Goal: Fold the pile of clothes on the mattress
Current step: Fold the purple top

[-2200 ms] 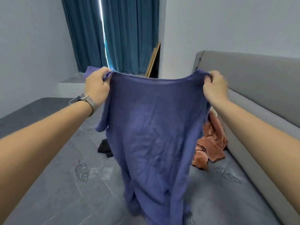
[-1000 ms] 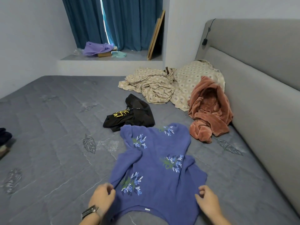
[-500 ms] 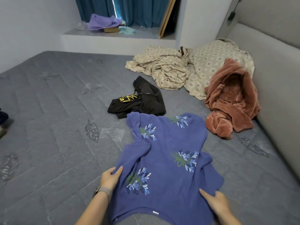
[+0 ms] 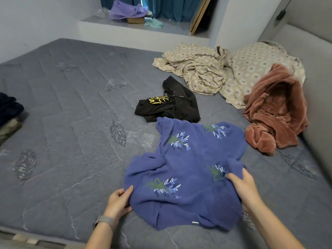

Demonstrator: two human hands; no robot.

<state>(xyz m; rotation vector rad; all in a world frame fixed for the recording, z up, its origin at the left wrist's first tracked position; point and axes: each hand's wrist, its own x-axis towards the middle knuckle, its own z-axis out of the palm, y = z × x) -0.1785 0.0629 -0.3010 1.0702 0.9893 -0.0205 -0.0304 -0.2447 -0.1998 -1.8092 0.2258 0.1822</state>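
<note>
- The blue sweater (image 4: 186, 169) lies spread but rumpled on the grey mattress (image 4: 62, 123), embroidered leaf sprigs facing up, near the mattress's front edge.
- The left hand (image 4: 118, 200) grips the sweater's left edge, thumb on top of the cloth and fingers curled beneath it.
- The right hand (image 4: 242, 186) holds a bunched fold at the sweater's right side, fingers closed round the cloth, which rises in a small ridge above the knuckles.
- Judging by the deep folds and soft drape, the sweater is a limp, fairly thick knit: light to lift, with no stiffness, so it will sag wherever it is not supported. It looks fuzzy rather than slippery and should stay put on the quilted mattress.
- Good places to take hold would be the side seams or shoulders, pulled taut apart to flatten the wrinkles before any fold; a pinch at one point alone would only drag up a peak.
- Just beyond the sweater, touching its far edge, sits a crumpled black garment (image 4: 168, 106) with a yellow print.
- Beyond and to the right of the sweater lies a rust-coloured fleece (image 4: 274, 112), heaped against the grey headboard (image 4: 316, 72).
- Further from the sweater, behind the black garment, a beige patterned sheet (image 4: 206, 69) is bundled.
- Most of the pile looks not yet folded.
</note>
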